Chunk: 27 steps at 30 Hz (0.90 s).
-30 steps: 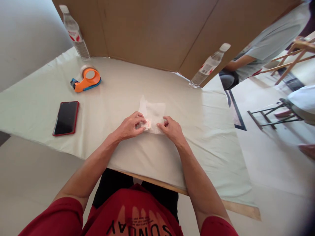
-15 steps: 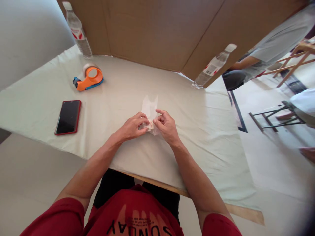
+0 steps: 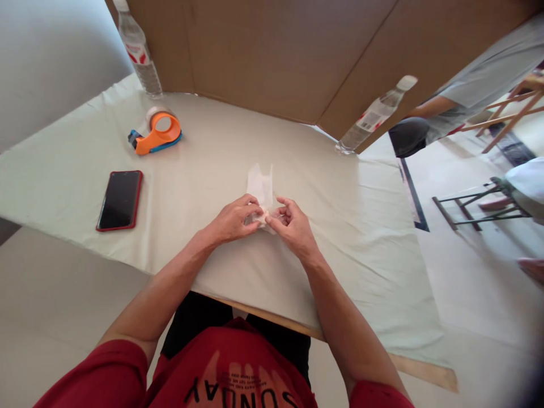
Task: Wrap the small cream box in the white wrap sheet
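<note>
A thin, white, see-through plastic bag (image 3: 260, 184) lies crumpled on the cloth-covered table, two points like handles stretching away from me. Its near end is bunched between my hands. My left hand (image 3: 240, 218) pinches this end from the left, with thumb and fingers curled round it. From the right, my right hand (image 3: 292, 225) presses thumb and index fingertip on the same bunched part, its other fingers curled loosely. The fingertips of both hands nearly meet. Whether anything is inside the bunched plastic I cannot make out.
An orange tape dispenser (image 3: 159, 136) and a red-edged phone (image 3: 120, 200) lie to the left. Water bottles stand at the back left (image 3: 144, 62) and back right (image 3: 374, 116) against a cardboard partition (image 3: 272, 56). Beyond the table's right side sits another person (image 3: 471, 93), near a folding stool (image 3: 471, 207).
My right hand has turned slightly, its thumb now closer to my left fingertips. The bag's near end is bunched tighter, and its upper part has shifted shape. The view has shifted a little.
</note>
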{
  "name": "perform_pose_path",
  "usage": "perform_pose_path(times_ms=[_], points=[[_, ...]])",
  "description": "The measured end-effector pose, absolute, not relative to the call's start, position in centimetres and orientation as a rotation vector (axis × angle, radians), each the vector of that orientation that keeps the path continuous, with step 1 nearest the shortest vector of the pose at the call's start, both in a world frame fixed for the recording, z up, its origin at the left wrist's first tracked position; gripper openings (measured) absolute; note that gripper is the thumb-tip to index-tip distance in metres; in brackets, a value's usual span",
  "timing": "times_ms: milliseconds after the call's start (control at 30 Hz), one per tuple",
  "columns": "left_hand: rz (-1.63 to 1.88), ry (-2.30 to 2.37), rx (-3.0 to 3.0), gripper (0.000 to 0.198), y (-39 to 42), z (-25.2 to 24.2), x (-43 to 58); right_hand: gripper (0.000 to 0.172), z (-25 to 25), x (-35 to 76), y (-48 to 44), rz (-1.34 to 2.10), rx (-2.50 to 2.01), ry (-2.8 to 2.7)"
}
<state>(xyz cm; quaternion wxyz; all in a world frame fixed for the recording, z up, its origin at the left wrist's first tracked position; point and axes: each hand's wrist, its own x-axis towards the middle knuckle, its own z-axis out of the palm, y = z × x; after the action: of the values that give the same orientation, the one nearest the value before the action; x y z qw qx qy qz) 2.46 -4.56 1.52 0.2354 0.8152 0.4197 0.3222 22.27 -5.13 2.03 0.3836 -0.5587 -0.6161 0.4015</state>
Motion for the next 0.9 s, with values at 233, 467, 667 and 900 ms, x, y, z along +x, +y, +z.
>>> perform_pose_path(times_ms=[233,467,667,900], points=[[0.876,1.134,2.25,0.019,-4.5,1.6,2.4,0.03,1.7,22.1,-5.5,0.965,-1.376,-1.527],[0.868,1.12,2.256,0.018,-4.6,1.6,2.7,0.031,1.9,21.1,-5.0,1.142,-1.373,-1.299],[0.855,1.123,2.236,0.02,-4.8,1.9,2.9,0.033,3.0,21.1,-5.5,1.173,-1.381,-1.358],[0.933,1.083,2.14,0.021,-4.7,1.6,3.0,0.039,3.0,22.5,-5.9,1.207,-1.272,-1.605]])
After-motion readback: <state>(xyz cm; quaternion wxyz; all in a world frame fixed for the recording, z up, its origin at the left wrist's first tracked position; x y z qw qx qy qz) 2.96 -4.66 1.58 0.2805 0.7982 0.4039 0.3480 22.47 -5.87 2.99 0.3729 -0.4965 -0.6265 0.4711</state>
